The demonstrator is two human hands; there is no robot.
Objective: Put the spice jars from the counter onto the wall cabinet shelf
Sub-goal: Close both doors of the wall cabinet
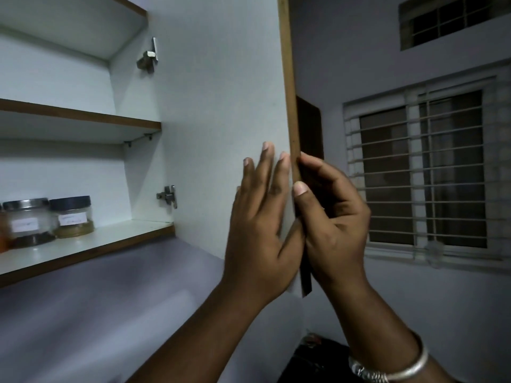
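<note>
The wall cabinet stands open, its door [221, 120] swung out toward me. On the lowest shelf [110, 239], at the far left, stand labelled spice jars: one with a steel lid [29, 222], one with a black lid [72, 217], and an orange one cut off by the frame's left edge. My left hand [262, 222] lies flat, fingers apart, against the door's white inner face near its free edge. My right hand [331, 217] grips that wooden edge, thumb on the inner side and fingers behind.
Two upper shelves [83, 117] hold nothing in view. Door hinges [167, 195] sit on the cabinet's right wall. A barred window [423, 172] is on the right wall, with a smaller vent window [453, 20] above. A dark object [318, 360] lies low behind my arms.
</note>
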